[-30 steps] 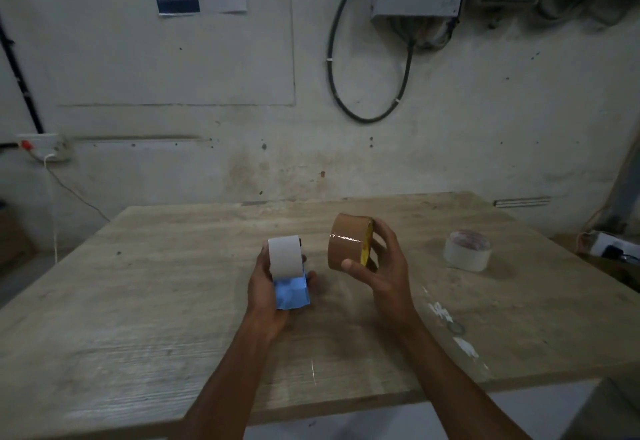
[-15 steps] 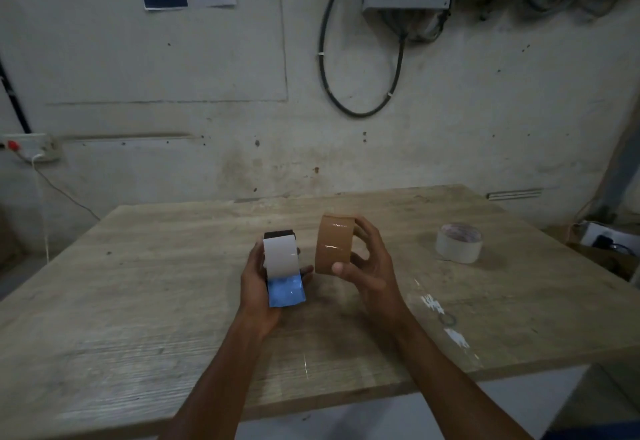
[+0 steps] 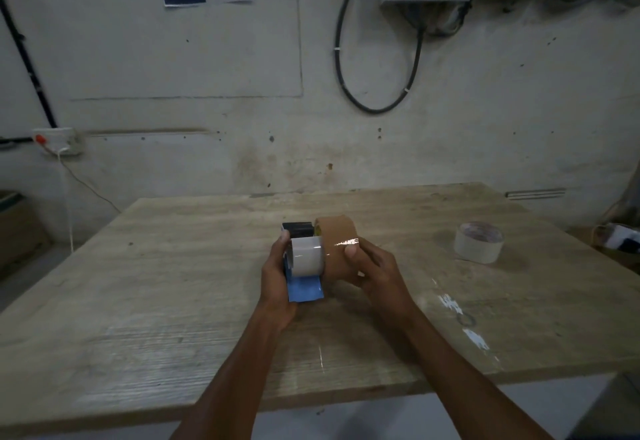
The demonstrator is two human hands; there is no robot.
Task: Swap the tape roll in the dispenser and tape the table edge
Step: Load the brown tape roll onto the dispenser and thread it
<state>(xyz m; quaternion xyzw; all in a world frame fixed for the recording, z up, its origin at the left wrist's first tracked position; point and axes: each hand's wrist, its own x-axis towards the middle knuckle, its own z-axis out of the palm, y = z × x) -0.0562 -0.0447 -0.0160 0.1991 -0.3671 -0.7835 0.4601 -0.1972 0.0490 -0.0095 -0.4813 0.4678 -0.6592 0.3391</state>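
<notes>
My left hand (image 3: 275, 280) grips a blue tape dispenser (image 3: 304, 289) over the middle of the wooden table (image 3: 173, 318). A pale grey hub or roller (image 3: 307, 255) sits on the dispenser, with a black part (image 3: 298, 229) behind it. My right hand (image 3: 372, 266) holds a brown tape roll (image 3: 337, 249) on edge, pressed against the right side of the dispenser's hub. Whether the roll sits on the hub I cannot tell.
A white tape roll (image 3: 479, 242) lies flat on the table to the right. Strips of clear tape with white marks (image 3: 464, 321) run along the table toward its front right edge. A box (image 3: 620, 238) stands off the table at the right. The wall is behind.
My right hand has brought the brown roll leftward until it touches the dispenser. My left hand has tilted the dispenser, so its black part shows behind the hub.
</notes>
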